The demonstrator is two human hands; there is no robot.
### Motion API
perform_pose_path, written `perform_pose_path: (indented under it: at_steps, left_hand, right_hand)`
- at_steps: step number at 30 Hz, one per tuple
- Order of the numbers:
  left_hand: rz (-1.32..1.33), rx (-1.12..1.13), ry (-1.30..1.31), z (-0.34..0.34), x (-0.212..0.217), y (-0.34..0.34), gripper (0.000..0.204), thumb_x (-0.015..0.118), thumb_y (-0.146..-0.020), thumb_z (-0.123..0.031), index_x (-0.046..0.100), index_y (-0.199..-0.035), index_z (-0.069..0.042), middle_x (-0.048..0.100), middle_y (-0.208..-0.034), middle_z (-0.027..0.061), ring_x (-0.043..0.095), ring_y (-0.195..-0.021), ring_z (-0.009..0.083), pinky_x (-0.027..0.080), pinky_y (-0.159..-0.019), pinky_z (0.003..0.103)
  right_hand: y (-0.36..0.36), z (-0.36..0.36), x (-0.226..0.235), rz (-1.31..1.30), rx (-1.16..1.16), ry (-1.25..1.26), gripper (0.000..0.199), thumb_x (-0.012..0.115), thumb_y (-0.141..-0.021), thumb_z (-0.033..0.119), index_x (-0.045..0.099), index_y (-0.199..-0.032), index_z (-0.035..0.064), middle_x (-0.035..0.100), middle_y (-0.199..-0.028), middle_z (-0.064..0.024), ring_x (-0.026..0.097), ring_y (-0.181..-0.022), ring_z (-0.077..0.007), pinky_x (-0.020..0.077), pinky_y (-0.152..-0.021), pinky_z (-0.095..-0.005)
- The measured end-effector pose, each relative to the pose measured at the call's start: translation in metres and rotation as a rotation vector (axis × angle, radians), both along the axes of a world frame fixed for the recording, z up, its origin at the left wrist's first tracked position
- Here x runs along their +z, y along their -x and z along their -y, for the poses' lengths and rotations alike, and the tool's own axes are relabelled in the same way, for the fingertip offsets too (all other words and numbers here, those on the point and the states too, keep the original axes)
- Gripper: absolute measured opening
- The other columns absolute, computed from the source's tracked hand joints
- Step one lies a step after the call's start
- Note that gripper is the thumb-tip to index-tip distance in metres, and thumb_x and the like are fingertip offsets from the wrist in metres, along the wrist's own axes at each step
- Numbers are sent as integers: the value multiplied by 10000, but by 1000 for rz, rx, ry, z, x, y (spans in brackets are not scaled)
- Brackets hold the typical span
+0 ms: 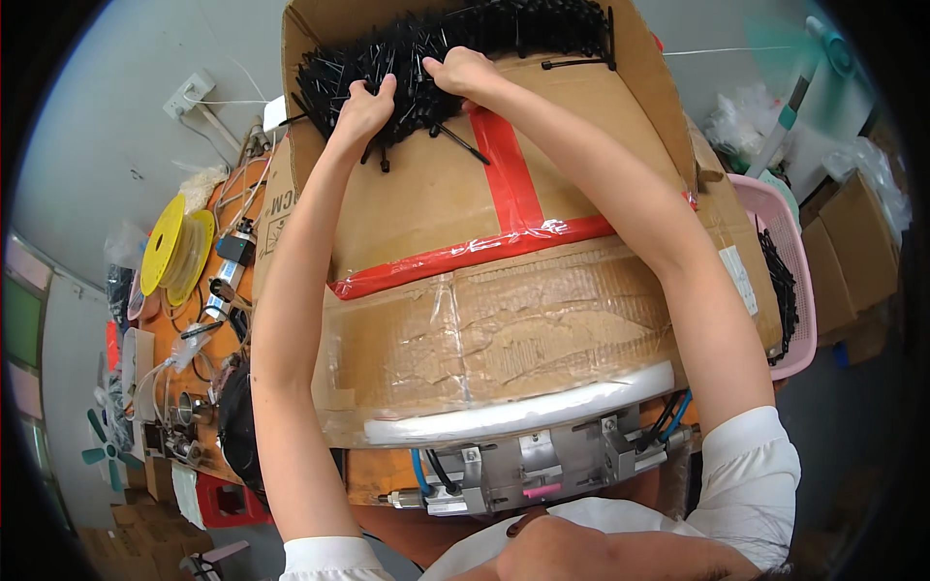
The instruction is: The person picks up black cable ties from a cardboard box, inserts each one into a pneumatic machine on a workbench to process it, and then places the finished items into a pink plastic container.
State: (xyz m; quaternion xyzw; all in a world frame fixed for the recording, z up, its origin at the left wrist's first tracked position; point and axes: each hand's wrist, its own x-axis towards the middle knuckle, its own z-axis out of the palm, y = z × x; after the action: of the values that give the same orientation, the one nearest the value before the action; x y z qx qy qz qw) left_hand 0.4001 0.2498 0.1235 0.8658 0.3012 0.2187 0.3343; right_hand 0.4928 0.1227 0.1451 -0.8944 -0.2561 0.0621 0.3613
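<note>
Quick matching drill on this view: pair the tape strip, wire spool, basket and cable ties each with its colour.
Things:
1. tape strip
2. wire spool
3. basket
4. cable ties

Colours:
A. yellow
B. black
C. red
D. pink

Pairs: 1-C, 2-A, 3-D, 4-B.

Both hands, left and right, are in the cable ties at the far end of the cardboard box.

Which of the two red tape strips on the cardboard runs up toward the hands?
The upright red tape strip, ending just below the right hand at the cable ties. The other red strip runs crosswise lower down.
</note>
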Motion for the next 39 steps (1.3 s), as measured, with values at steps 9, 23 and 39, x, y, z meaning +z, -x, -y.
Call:
perform_pose_path:
  at_steps: [9, 23, 39]
  left_hand:
    - [-67, 7, 0, 27, 3, 15, 782, 477, -902, -505, 253, -1424, 33, 415, -1371, 314, 411, -1292, 409, 378, -1028, 465]
    - [-106, -61, -15, 87, -13, 75, 689, 496, -912, -479, 367, -1352, 35, 548, -1229, 303, 546, -1156, 359, 436, -933, 400]
    - [-237, -426, -136, 165, -7, 161, 683, 469, -944, -459, 365, -1320, 102, 617, -1070, 291, 609, -1025, 398, 463, -914, 431]
  right_hand:
    - [12, 11, -8, 17, 27, -41, 453, 515, -917, 300, 554, -1111, -108, 684, -883, -222, 689, -621, -287, 572, -611, -389]
    - [67, 80, -28, 33, 224, -101, 444, 465, -928, 229, 438, -1131, -165, 632, -920, -313, 665, -574, -335, 565, -583, -407]
    - [135, 194, -20, -194, 385, -36, 452, 482, -954, 258, 446, -1251, -80, 597, -836, -144, 586, -508, -188, 514, -446, -286]
